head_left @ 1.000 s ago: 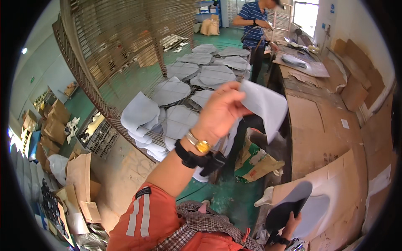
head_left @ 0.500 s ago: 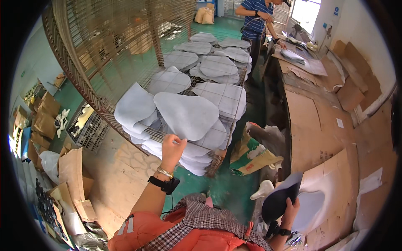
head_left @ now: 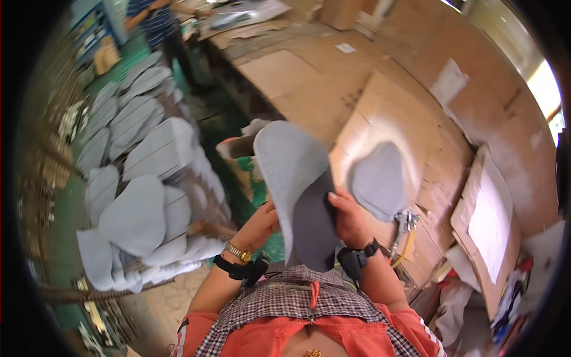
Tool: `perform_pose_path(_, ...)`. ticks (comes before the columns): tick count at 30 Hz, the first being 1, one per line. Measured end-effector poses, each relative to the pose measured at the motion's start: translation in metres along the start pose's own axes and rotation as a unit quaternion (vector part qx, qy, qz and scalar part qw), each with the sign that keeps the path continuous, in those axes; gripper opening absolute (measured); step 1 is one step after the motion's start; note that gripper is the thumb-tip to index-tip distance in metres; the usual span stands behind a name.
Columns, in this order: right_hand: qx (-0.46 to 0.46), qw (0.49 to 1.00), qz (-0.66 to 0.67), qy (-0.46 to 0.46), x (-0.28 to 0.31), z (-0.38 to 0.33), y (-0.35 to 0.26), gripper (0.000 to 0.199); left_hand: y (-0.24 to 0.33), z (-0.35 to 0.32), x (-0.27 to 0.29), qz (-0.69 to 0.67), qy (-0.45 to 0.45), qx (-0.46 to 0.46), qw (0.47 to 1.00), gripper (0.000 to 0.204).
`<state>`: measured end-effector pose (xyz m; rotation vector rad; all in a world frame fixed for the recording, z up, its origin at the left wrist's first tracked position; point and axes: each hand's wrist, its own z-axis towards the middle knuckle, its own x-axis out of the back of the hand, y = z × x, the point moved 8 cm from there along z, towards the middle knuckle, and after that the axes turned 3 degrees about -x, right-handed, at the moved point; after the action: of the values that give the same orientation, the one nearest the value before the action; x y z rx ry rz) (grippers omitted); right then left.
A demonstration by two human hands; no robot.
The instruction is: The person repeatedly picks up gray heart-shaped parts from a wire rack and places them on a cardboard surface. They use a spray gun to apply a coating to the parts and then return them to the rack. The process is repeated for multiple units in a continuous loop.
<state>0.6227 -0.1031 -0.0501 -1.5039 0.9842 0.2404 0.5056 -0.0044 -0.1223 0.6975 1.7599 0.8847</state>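
A rounded flat pad (head_left: 291, 160) stands raised in front of me, its light grey face overlapped by a dark part (head_left: 315, 223) at lower right. I cannot tell whether this is one folded piece or two. My left hand (head_left: 260, 227) closes on the left edge, fingertips hidden behind it. On the other side my right hand (head_left: 351, 220) pinches the dark part, thumb in front. Just right of that hand, a grey pad (head_left: 380, 181) lies on the cardboard-covered table (head_left: 303, 77), ringed by whitish residue. A metal spray gun (head_left: 405, 221) with a yellow hose rests beside it.
On my left, a wire rack (head_left: 44, 157) bears stacked grey pads (head_left: 134, 214). A torn sack (head_left: 244, 160) stands between rack and table. Cardboard (head_left: 488, 220) leans at the right. Farther off, a person in a striped shirt (head_left: 151, 24) is at the table.
My view has turned right toward the table. My left hand has left the rack's edge and come to the pad. My right hand has brought the pad up in front of me.
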Motion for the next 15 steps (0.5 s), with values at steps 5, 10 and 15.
perform_pose_path(5,-0.015,0.995,0.03,0.098,0.117,-0.016,-0.003,0.037,-0.018,0.069,-0.092,-0.265,-0.023,0.054,0.963,0.047)
perform_pose_path(10,0.037,0.963,-0.118,0.238,0.228,-0.033,-0.034,0.06,-0.052,0.16,-0.125,0.045,0.038,-0.031,0.998,0.03)
perform_pose_path(15,0.032,0.94,-0.096,0.325,0.291,-0.051,-0.096,0.084,-0.031,0.242,-0.226,0.446,-0.072,-0.159,0.878,0.02)
